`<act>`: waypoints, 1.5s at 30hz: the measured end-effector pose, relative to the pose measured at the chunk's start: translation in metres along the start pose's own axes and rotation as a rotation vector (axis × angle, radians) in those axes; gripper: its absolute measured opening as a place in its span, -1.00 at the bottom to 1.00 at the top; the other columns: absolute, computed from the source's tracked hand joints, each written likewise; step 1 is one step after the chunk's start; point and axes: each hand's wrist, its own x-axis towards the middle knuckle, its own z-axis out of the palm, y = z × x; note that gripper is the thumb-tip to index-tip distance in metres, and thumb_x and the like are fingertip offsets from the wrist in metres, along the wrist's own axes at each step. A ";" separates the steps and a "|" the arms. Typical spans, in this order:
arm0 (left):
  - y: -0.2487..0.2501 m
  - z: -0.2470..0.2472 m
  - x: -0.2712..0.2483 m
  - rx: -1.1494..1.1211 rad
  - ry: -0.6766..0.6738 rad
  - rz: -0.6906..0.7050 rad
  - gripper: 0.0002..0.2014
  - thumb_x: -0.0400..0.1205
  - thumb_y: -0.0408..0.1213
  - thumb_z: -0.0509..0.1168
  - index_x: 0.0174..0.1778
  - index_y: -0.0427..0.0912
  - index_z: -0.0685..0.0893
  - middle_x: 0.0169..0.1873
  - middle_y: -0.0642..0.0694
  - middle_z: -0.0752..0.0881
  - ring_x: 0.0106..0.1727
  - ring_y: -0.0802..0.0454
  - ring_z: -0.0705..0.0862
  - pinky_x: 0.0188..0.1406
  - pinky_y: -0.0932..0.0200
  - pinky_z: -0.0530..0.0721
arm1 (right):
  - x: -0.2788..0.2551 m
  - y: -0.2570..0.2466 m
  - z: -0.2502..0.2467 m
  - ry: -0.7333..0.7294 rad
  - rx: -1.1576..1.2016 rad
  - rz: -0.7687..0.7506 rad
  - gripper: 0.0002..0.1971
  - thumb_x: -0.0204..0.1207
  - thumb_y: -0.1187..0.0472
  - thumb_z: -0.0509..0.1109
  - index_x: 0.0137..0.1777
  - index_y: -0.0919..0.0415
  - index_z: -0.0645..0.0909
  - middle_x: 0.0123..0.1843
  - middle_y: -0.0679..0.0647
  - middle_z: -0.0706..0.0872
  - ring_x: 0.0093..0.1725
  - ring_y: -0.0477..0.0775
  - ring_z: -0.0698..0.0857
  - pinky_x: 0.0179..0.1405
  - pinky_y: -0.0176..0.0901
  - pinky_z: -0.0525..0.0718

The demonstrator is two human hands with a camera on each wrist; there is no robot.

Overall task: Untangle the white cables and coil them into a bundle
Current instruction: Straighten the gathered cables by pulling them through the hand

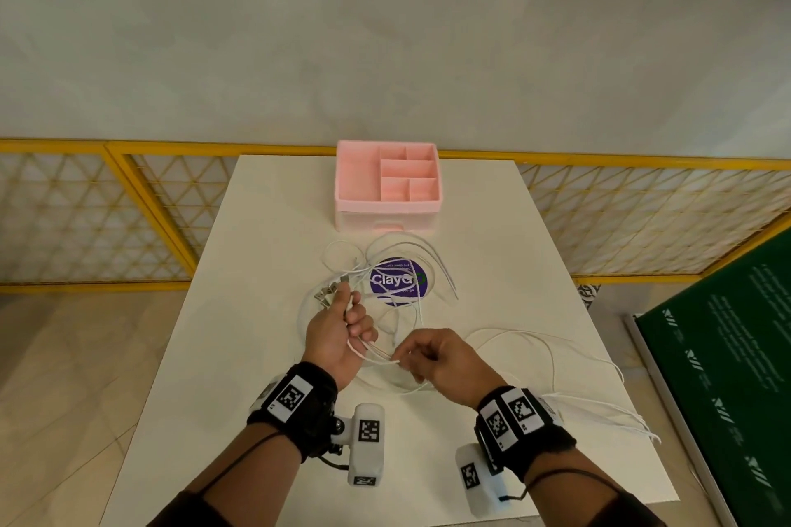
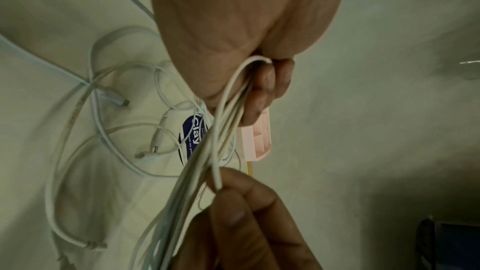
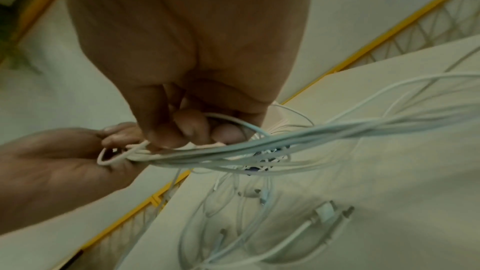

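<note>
Several white cables [image 1: 402, 265] lie tangled on the white table [image 1: 274, 201], with loose loops trailing right [image 1: 556, 355]. My left hand [image 1: 351, 323] grips a gathered run of strands [image 2: 228, 114] in its curled fingers, plug ends sticking out beyond them. My right hand [image 1: 411, 359] pinches the same strands [image 3: 233, 147] a little nearer to me, thumb against fingertips. The strands run taut between both hands above the table. In the right wrist view more cable ends and plugs [image 3: 324, 213] lie on the table below.
A pink compartment organizer [image 1: 387, 188] stands at the table's far edge. A round purple sticker [image 1: 396, 280] lies under the cables. A yellow lattice fence [image 1: 85, 210] runs behind the table. A green board [image 1: 727, 355] lies on the floor at right.
</note>
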 end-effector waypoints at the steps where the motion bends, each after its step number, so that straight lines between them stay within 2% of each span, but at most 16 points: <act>1: 0.000 0.002 -0.001 0.006 -0.003 0.008 -0.68 0.78 0.00 0.16 -0.14 -0.16 0.57 -0.60 0.05 0.39 -0.64 0.17 0.34 -0.62 0.28 0.41 | 0.001 -0.001 0.000 0.029 0.039 -0.014 -0.87 0.61 0.35 0.36 -0.02 0.22 0.75 -0.43 -0.02 0.64 -0.40 -0.07 0.57 -0.27 -0.24 0.54; 6: -0.003 0.014 -0.009 0.040 -0.014 0.026 -0.61 0.76 0.07 0.16 -0.10 -0.20 0.60 -0.58 0.01 0.38 -0.60 0.11 0.34 -0.58 0.23 0.45 | 0.006 -0.008 0.002 0.085 0.181 -0.040 -0.85 0.64 0.42 0.33 -0.06 0.22 0.69 -0.49 -0.06 0.57 -0.43 -0.08 0.53 -0.34 -0.32 0.55; 11: -0.001 0.014 -0.013 0.108 -0.005 0.087 -0.65 0.72 0.07 0.23 -0.23 -0.13 0.52 -0.59 0.05 0.26 -0.61 0.13 0.25 -0.58 0.24 0.39 | 0.003 -0.003 0.003 0.067 0.111 -0.016 -0.92 0.60 0.27 0.43 -0.13 0.20 0.70 -0.44 0.01 0.64 -0.41 -0.05 0.56 -0.30 -0.26 0.56; 16: 0.008 0.008 -0.014 0.120 0.050 0.138 -0.63 0.74 0.04 0.23 -0.30 -0.10 0.49 -0.62 0.08 0.23 -0.67 0.18 0.19 -0.70 0.31 0.19 | -0.005 0.015 -0.012 0.112 -0.082 0.093 -0.82 0.57 0.12 0.50 -0.18 0.21 0.68 -0.40 -0.01 0.62 -0.45 -0.16 0.53 -0.35 -0.39 0.52; 20: 0.020 -0.006 -0.013 0.114 0.092 0.174 -0.63 0.74 0.03 0.23 -0.31 -0.09 0.47 -0.62 0.09 0.22 -0.68 0.20 0.15 -0.75 0.32 0.12 | -0.011 0.037 -0.047 0.117 -0.436 0.089 -0.89 0.58 0.11 0.43 -0.18 0.01 0.62 -0.32 -0.14 0.65 -0.31 -0.14 0.60 -0.14 -0.14 0.62; 22: 0.022 -0.011 -0.013 0.116 0.099 0.178 -0.63 0.75 0.03 0.23 -0.31 -0.10 0.47 -0.62 0.10 0.22 -0.68 0.21 0.15 -0.75 0.34 0.11 | -0.009 0.042 -0.064 0.189 -0.592 0.042 -0.90 0.57 0.15 0.40 -0.15 -0.07 0.61 -0.17 -0.10 0.69 -0.10 0.00 0.66 0.00 -0.04 0.65; 24: 0.023 -0.014 -0.014 0.116 0.104 0.178 -0.63 0.75 0.03 0.23 -0.31 -0.10 0.47 -0.62 0.10 0.22 -0.68 0.21 0.15 -0.75 0.35 0.11 | -0.004 0.044 -0.078 0.326 -0.654 0.000 -0.94 0.56 0.23 0.42 -0.11 0.06 0.68 -0.03 -0.02 0.63 0.04 0.08 0.57 0.08 -0.04 0.57; 26: 0.023 -0.014 -0.015 0.130 0.107 0.179 -0.63 0.74 0.03 0.25 -0.31 -0.10 0.48 -0.61 0.09 0.22 -0.68 0.21 0.14 -0.76 0.36 0.11 | 0.004 0.041 -0.090 0.514 -0.646 0.062 -0.92 0.54 0.29 0.45 -0.11 0.10 0.74 0.04 0.02 0.54 0.06 0.10 0.48 0.07 -0.10 0.48; 28: 0.021 -0.012 -0.017 0.147 0.107 0.183 -0.64 0.74 0.02 0.25 -0.31 -0.10 0.48 -0.61 0.09 0.23 -0.68 0.20 0.15 -0.76 0.37 0.11 | 0.014 0.028 -0.099 0.624 -0.442 0.205 -0.84 0.53 0.35 0.41 -0.16 0.08 0.72 -0.02 0.13 0.63 -0.05 0.16 0.60 -0.10 -0.14 0.54; 31: 0.018 -0.010 -0.019 0.198 0.108 0.192 -0.65 0.71 -0.01 0.30 -0.34 -0.06 0.48 -0.60 0.08 0.20 -0.66 0.19 0.13 -0.74 0.36 0.10 | 0.026 -0.005 -0.097 0.602 0.225 0.209 -0.66 0.49 0.58 0.13 -0.11 0.29 0.72 -0.09 0.32 0.75 -0.27 0.18 0.71 -0.33 -0.13 0.68; 34: 0.013 -0.009 -0.022 0.273 0.100 0.207 -0.72 0.65 -0.16 0.42 -0.34 -0.02 0.51 -0.58 0.08 0.19 -0.63 0.19 0.12 -0.69 0.33 0.08 | 0.030 -0.043 -0.088 0.584 0.647 0.042 -0.66 0.51 0.58 0.10 -0.05 0.41 0.71 -0.07 0.33 0.76 -0.29 0.20 0.72 -0.29 -0.10 0.69; 36: 0.009 -0.008 -0.022 0.290 0.097 0.195 -0.74 0.66 -0.26 0.42 -0.30 -0.04 0.51 -0.58 0.09 0.20 -0.63 0.19 0.13 -0.67 0.33 0.07 | 0.032 -0.062 -0.076 0.553 0.678 -0.090 -0.77 0.63 0.51 0.18 0.01 0.38 0.68 -0.12 0.29 0.76 -0.36 0.16 0.69 -0.35 -0.13 0.66; 39: 0.005 -0.004 -0.019 0.264 0.111 0.172 -0.77 0.67 -0.27 0.41 -0.27 -0.07 0.54 -0.57 0.05 0.27 -0.62 0.17 0.17 -0.66 0.30 0.11 | 0.035 -0.080 -0.050 0.440 0.547 -0.190 -0.83 0.68 0.53 0.16 0.13 0.31 0.46 -0.14 0.27 0.79 -0.44 0.16 0.65 -0.45 -0.13 0.62; 41: 0.006 -0.001 -0.019 0.277 0.107 0.199 -0.82 0.67 -0.24 0.41 -0.23 -0.13 0.62 -0.52 -0.03 0.51 -0.62 0.16 0.25 -0.67 0.29 0.19 | 0.035 -0.079 -0.026 0.322 0.420 -0.167 -0.84 0.68 0.51 0.21 0.18 0.32 0.44 -0.13 0.21 0.82 -0.42 0.17 0.67 -0.43 -0.13 0.64; 43: 0.006 0.002 -0.020 0.320 0.096 0.221 -0.83 0.68 -0.19 0.40 -0.13 -0.22 0.69 -0.31 -0.14 0.78 -0.58 0.12 0.31 -0.65 0.27 0.27 | 0.032 -0.069 -0.003 0.207 0.300 -0.105 -0.85 0.67 0.47 0.25 0.18 0.33 0.51 -0.17 0.16 0.83 -0.41 0.11 0.69 -0.41 -0.13 0.61; 45: 0.008 0.003 -0.018 0.324 0.107 0.236 -0.77 0.68 -0.16 0.40 -0.11 -0.29 0.72 -0.20 -0.18 0.83 -0.56 0.10 0.34 -0.65 0.26 0.30 | 0.027 -0.056 0.016 0.136 0.253 -0.047 -0.86 0.65 0.48 0.24 0.09 0.30 0.57 -0.24 0.16 0.79 -0.45 0.08 0.66 -0.43 -0.13 0.56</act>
